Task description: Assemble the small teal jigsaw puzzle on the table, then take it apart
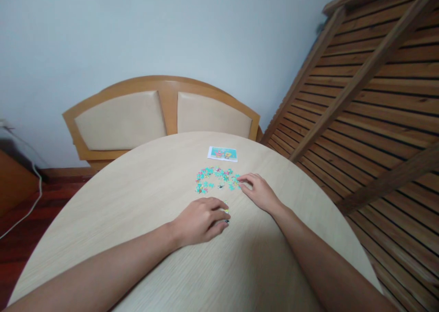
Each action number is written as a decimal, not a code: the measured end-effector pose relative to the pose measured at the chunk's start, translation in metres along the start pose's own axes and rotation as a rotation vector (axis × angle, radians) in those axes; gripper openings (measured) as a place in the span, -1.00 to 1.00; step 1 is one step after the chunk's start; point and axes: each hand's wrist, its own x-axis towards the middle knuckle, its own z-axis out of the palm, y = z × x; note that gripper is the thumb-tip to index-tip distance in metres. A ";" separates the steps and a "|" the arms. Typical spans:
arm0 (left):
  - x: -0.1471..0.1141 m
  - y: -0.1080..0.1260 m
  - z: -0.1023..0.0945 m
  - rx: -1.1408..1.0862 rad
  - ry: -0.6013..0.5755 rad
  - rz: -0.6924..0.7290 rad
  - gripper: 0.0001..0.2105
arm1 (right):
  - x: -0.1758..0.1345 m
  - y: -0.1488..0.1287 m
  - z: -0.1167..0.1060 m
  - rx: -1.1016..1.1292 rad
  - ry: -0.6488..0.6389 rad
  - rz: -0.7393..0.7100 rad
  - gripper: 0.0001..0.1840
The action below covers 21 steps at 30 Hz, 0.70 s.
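A loose heap of small jigsaw puzzle pieces, mostly turquoise with bits of pink and yellow, lies spread in an arc on the round table. My left hand rests nearer to me, its fingers curved over a few puzzle pieces with yellow and dark parts; the fingers mostly hide them. At the right end of the heap is my right hand, its fingers bent and apart from the thumb, the tips at the outermost pieces. Whether a piece is between those fingertips is too small to make out.
Behind the heap lies a picture card with cartoon figures on turquoise. A padded wooden headboard or chair back stands beyond the table. Wooden slats lean at the right. A white cable hangs at the left.
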 end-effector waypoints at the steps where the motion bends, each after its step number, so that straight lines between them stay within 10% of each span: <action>1: 0.000 0.000 -0.001 0.003 0.011 -0.013 -0.78 | 0.000 0.000 0.000 0.013 0.005 0.011 -0.83; 9: -0.006 -0.040 -0.018 0.206 0.190 -0.389 -0.85 | -0.001 -0.021 -0.002 -0.037 -0.083 -0.172 -0.76; 21: -0.003 -0.049 -0.013 0.078 0.233 -0.317 -0.86 | -0.008 -0.037 0.007 -0.191 -0.170 -0.156 -0.59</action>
